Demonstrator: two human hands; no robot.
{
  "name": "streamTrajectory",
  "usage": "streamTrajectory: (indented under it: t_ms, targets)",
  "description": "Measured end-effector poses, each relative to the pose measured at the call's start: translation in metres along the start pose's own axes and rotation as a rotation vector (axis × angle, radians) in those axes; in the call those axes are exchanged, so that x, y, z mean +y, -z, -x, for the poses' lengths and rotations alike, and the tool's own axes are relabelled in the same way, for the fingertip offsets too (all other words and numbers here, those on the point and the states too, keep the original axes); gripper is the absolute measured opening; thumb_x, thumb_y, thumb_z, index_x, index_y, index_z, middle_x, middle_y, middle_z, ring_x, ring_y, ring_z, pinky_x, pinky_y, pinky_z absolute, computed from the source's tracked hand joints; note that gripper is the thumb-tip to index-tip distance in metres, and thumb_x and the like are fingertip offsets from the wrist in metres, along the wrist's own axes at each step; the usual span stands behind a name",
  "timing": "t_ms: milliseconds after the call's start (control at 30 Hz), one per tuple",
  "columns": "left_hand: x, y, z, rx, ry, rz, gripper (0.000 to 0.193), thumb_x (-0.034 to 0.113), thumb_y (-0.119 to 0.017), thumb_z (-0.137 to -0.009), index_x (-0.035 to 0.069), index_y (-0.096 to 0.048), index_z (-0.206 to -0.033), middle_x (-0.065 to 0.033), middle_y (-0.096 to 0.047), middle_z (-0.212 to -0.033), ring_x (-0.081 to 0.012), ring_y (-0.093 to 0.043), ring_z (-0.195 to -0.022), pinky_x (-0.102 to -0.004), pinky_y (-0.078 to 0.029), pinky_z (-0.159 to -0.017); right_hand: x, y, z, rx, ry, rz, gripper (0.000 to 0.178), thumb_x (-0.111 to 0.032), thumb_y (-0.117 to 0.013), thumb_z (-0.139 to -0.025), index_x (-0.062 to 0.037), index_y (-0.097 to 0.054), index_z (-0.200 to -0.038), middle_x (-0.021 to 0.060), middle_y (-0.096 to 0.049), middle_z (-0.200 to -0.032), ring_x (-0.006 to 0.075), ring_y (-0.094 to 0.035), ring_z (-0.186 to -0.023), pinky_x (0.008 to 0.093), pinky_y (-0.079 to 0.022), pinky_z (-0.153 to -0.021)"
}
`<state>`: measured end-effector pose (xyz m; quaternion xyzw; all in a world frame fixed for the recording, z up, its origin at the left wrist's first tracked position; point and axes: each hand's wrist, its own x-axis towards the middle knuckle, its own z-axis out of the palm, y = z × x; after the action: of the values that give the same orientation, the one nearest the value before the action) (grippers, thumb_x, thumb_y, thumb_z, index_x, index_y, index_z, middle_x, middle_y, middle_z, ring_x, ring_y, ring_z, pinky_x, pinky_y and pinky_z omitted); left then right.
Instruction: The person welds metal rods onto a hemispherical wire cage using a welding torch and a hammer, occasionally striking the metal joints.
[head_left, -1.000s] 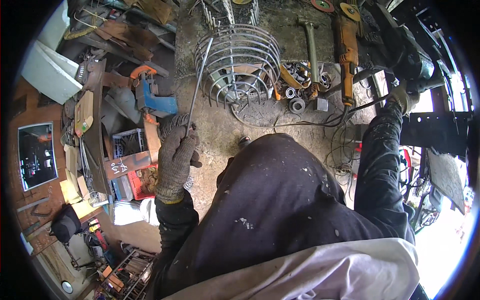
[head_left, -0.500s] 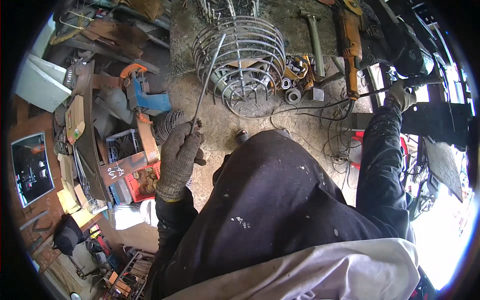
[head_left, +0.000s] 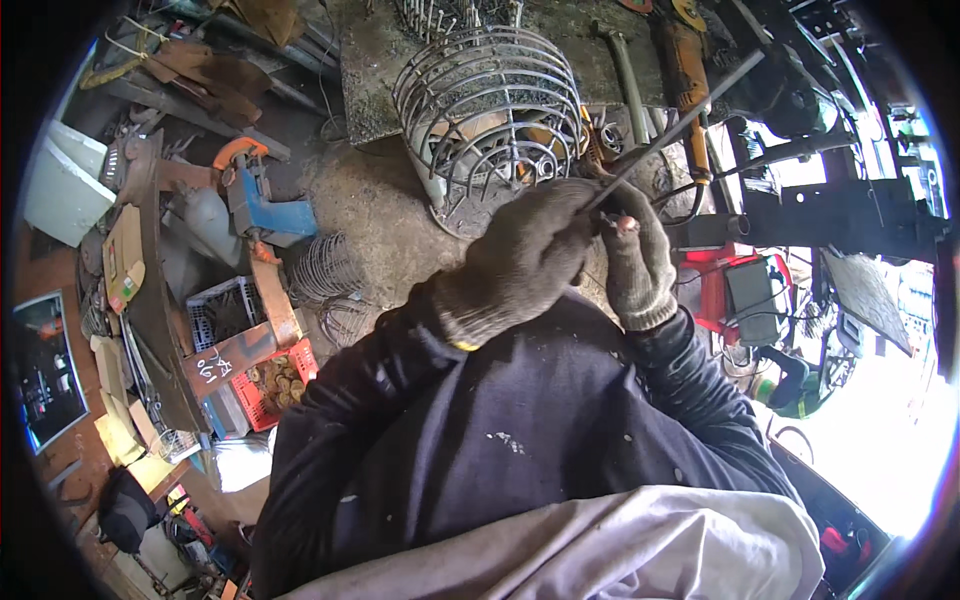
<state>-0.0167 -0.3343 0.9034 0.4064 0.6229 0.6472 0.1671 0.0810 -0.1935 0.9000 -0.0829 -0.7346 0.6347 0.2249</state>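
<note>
In front of my body, my two hands in grey-brown knit gloves come together around a thin metal rod. My left hand is closed on the rod's near end. Close against it, my right hand is curled with its fingers at the rod; a fingertip shows bare through its glove. The rod slants away to the upper right, over an orange power tool. Just beyond my hands a round cage of bent metal bars stands at the worktable's edge.
A hammer lies on the dark worktable. At the left are a blue and orange clamp, coiled wire and a red crate. A dark metal beam and a red and grey machine stand at the right.
My right hand has left the dark bar at the far right and come in to my left hand. My left hand has moved right, and the rod now leans to the upper right.
</note>
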Motion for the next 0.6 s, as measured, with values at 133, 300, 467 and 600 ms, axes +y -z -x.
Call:
streamTrajectory:
  t_ms: [133,300,467,600]
  targets:
    - [-0.005,-0.026,0.000,0.050,-0.168,-0.054,0.029,0.006,-0.055,-0.096,-0.002,-0.058,-0.124,-0.0155,-0.066,-0.094,-0.0274,-0.067,-0.071,-0.0358,-0.054,-0.065,-0.016,0.001,0.009,0.105,-0.253,-0.050,0.037,-0.017,-0.052,-0.105,0.0014,-0.055,-0.136,0.0054,-0.066,-0.114,0.0091,-0.059,-0.097,0.0239,-0.049,-0.086]
    - [-0.005,-0.030,0.008,-0.178,-0.037,-0.264,0.026,0.012,-0.060,-0.096,0.000,-0.061,-0.119,-0.0176,-0.068,-0.092,-0.0330,-0.070,-0.085,-0.0408,-0.055,-0.072,-0.007,0.014,0.026,0.154,-0.242,-0.026,0.034,-0.017,-0.049,-0.105,0.0016,-0.057,-0.133,0.0066,-0.066,-0.112,0.0104,-0.061,-0.093,0.0259,-0.051,-0.085]
    - [-0.004,-0.021,0.025,-0.201,0.087,-0.273,0.028,0.018,-0.060,-0.098,0.000,-0.064,-0.118,-0.0172,-0.069,-0.092,-0.0303,-0.070,-0.085,-0.0383,-0.055,-0.074,0.023,0.043,0.036,0.231,-0.214,-0.074,0.031,-0.015,-0.044,-0.106,0.0022,-0.057,-0.129,0.0076,-0.067,-0.096,0.0118,-0.062,-0.082,0.0277,-0.052,-0.076]
    - [-0.006,-0.003,0.062,-0.150,0.360,-0.219,0.030,0.018,-0.063,-0.097,-0.002,-0.065,-0.119,-0.0168,-0.071,-0.100,-0.0229,-0.070,-0.093,-0.0333,-0.054,-0.080,0.039,0.048,0.054,0.208,-0.233,-0.036,0.031,-0.013,-0.043,-0.107,0.0019,-0.057,-0.129,0.0042,-0.061,-0.080,0.0109,-0.059,-0.073,0.0268,-0.050,-0.070]
